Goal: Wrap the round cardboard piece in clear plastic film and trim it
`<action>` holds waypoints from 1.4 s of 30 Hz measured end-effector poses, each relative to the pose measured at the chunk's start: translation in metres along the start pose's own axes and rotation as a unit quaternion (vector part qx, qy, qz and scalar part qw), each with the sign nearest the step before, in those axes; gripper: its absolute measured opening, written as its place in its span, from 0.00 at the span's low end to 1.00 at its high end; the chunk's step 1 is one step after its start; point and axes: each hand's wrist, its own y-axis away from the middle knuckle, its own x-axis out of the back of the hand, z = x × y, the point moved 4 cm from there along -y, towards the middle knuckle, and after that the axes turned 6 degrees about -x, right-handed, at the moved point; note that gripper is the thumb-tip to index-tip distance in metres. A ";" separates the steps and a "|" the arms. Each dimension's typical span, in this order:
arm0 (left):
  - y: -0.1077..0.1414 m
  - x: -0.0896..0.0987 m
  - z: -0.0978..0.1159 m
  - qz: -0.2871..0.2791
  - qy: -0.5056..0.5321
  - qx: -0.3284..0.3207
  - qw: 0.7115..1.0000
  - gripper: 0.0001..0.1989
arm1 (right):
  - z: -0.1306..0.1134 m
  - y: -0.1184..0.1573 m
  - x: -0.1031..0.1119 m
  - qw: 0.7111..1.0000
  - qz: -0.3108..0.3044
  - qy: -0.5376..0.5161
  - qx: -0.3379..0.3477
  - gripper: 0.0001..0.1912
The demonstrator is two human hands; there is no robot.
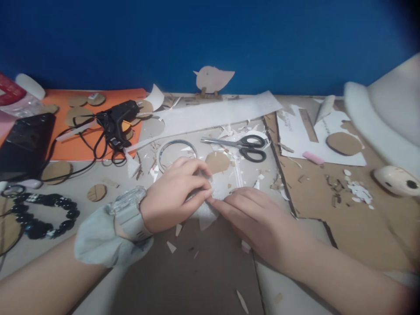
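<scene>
Both hands meet over a small piece of white paper at the middle of the table, partly hidden under the fingers. My left hand, with a pale watch and a light fabric band on its wrist, pinches the paper between thumb and fingers. From the other side, the fingers of my right hand close on the paper, their tips touching my left fingertips. Just beyond lie a round cardboard piece, a roll of clear tape and scissors with black handles.
A black glue gun with its cord lies on orange paper at the left. Nearer are a beaded bracelet and a black phone-like object. A bird cutout stands at the back. A white lamp-like object overhangs cardboard.
</scene>
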 end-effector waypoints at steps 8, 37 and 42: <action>0.001 0.001 0.001 0.002 -0.005 -0.010 1.000 0.09 | -0.004 -0.001 0.002 0.999 0.006 0.029 0.012 0.26; 0.001 0.001 0.001 0.004 -0.003 -0.017 1.000 0.09 | -0.008 -0.002 0.002 0.999 0.039 0.027 -0.005 0.16; 0.001 0.000 0.002 0.002 -0.005 -0.012 1.000 0.10 | -0.005 -0.001 -0.001 0.998 0.054 0.018 -0.010 0.20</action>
